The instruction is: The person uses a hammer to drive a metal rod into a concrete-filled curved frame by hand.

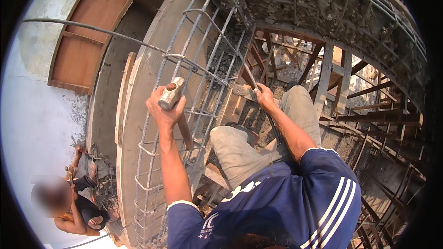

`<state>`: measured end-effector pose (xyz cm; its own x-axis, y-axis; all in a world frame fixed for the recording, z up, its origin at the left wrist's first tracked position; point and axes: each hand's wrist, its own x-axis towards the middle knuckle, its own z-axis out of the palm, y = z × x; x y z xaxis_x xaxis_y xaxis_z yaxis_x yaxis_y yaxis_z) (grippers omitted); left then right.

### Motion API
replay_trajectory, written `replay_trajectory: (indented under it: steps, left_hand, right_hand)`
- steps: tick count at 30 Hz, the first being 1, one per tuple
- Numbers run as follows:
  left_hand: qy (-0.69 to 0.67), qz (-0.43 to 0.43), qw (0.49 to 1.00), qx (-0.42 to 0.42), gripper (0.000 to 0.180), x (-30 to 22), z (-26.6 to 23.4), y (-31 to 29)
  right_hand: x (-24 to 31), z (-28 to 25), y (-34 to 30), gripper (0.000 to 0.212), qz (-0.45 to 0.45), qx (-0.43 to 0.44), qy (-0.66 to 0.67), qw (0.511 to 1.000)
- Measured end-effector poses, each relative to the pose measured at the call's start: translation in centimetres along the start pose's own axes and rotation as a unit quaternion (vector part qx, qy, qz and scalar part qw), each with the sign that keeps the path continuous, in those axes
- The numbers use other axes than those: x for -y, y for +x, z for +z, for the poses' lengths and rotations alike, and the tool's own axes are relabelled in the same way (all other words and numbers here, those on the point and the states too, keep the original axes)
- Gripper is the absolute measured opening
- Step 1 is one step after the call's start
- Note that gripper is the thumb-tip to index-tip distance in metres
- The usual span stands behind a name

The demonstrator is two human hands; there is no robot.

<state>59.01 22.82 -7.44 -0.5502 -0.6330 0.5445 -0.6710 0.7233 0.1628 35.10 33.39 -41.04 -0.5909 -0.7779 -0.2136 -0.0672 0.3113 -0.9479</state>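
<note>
My left hand (159,113) is wrapped round a club hammer (170,97), close under its heavy metal head. Its wooden handle slants down over the long rebar cage (191,50). That cage is made of steel bars tied with square stirrups, and it lies along a concrete beam. My right hand (266,100) is closed round a thin steel bar (249,73) between the cage and my knees. From my fist the bar runs up toward the cage, while a darker length shows below the hand. Where the bar's upper end meets the cage is hard to make out.
Timber props and planks (330,78) fill the deep opening on the right. A long bar (106,31) crosses the cage from the left. At lower left another person (76,216) crouches by the wall, holding a hammer. A brown wooden panel (90,37) stands behind.
</note>
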Motion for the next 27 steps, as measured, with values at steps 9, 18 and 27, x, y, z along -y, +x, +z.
replay_trajectory:
  steps: [9,18,27]
  left_hand:
    - [0.004,-0.058,0.997,0.047,0.035,-0.1,-0.1,-0.1]
    - [-0.009,-0.061,0.997,0.036,0.031,-0.4,-0.2,-0.2]
    - [0.019,-0.072,0.996,0.048,0.033,-0.1,-0.4,-0.3]
  right_hand:
    - [-0.4,3.3,3.2,0.042,-0.023,-0.170,0.027,0.985]
    - [1.4,2.3,1.6,0.039,0.054,-0.039,-0.044,0.997]
    - [0.1,-0.5,-0.7,0.038,0.057,-0.035,0.066,0.996]
